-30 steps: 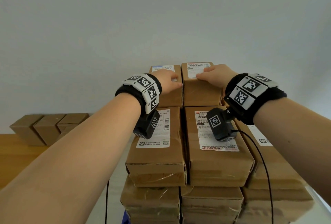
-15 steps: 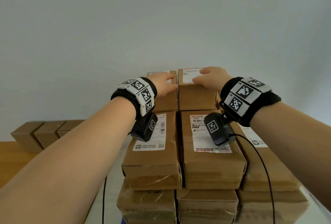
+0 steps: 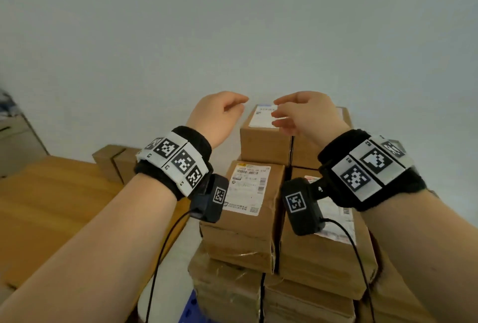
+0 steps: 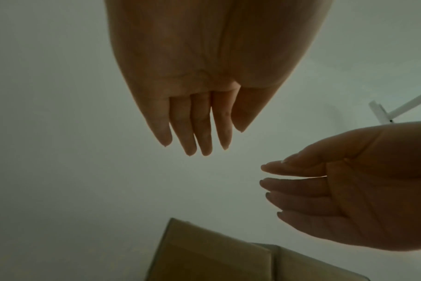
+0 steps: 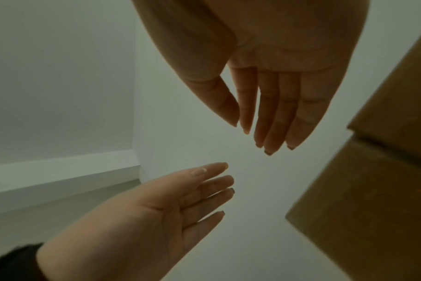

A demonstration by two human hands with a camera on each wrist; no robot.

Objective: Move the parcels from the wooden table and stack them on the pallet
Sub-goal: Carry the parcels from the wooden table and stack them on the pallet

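A tall stack of brown cardboard parcels [image 3: 245, 209] with white shipping labels fills the lower middle of the head view. Two smaller parcels [image 3: 263, 136] sit side by side on its top at the back. My left hand [image 3: 219, 113] hovers above and left of them, fingers relaxed, holding nothing. My right hand [image 3: 302, 113] hangs over the top parcels, also empty, fingertips pointing toward the left hand. In the left wrist view my left hand [image 4: 199, 123] shows straight fingers above a parcel's edge [image 4: 212, 252]. In the right wrist view my right hand [image 5: 269, 106] is beside parcels [image 5: 373, 190].
A wooden table [image 3: 51, 214] lies at the left, with several more brown parcels [image 3: 113, 162] at its far edge against the plain wall. A blue patch [image 3: 191, 307] shows below the stack. A cabinet edge [image 3: 15, 141] stands at far left.
Both hands lifted off the two top parcels and drew back toward me, now hovering free. The view swung slightly left, showing more of the table.
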